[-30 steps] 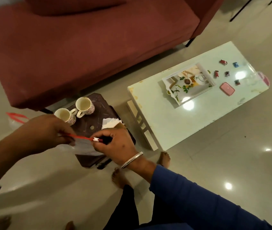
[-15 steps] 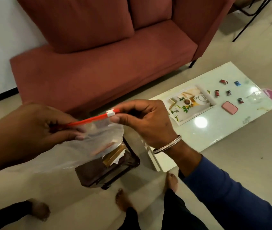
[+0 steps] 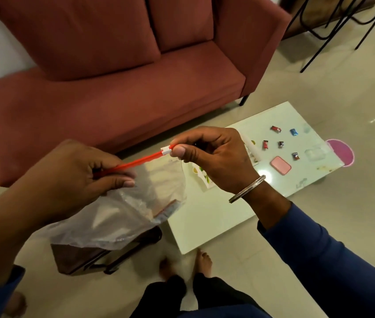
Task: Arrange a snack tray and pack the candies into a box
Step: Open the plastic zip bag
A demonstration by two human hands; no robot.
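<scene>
In the head view, a clear zip bag [image 3: 122, 212] with a red zip strip [image 3: 140, 159] is held up in front of the body by both hands. The left hand [image 3: 67, 177] is closed around the left end of the strip, thumb pressed over it against curled fingers. The right hand [image 3: 214, 157] is pinched on the strip's right end beside the white slider [image 3: 166, 150], thumb and forefinger tight together, the other fingers curled. A metal bangle [image 3: 247, 188] is worn on the right wrist above a blue sleeve [image 3: 333, 267]. A flat brownish item can be made out inside the bag, but what it is cannot be told.

A pale, glossy tiled floor [image 3: 319, 88] is seen throughout the room. A dark red sofa [image 3: 113, 88] with two back cushions stands against a white wall, and thin black chair legs [image 3: 315, 31] are seen at the upper right. A low white table [image 3: 216, 216] lies on the floor in front of the sofa. On its far end, five wrapped candies [image 3: 275, 129] are scattered, well apart from one another, with a pink box [image 3: 280, 165] and a clear lid-like piece [image 3: 316, 153] near them. A printed tray [image 3: 205, 177] is mostly hidden behind the right hand. A pink round mat [image 3: 340, 152] shows beyond the table's edge. A dark brown stool [image 3: 78, 258] stands below the bag, and bare feet are visible on the floor.
</scene>
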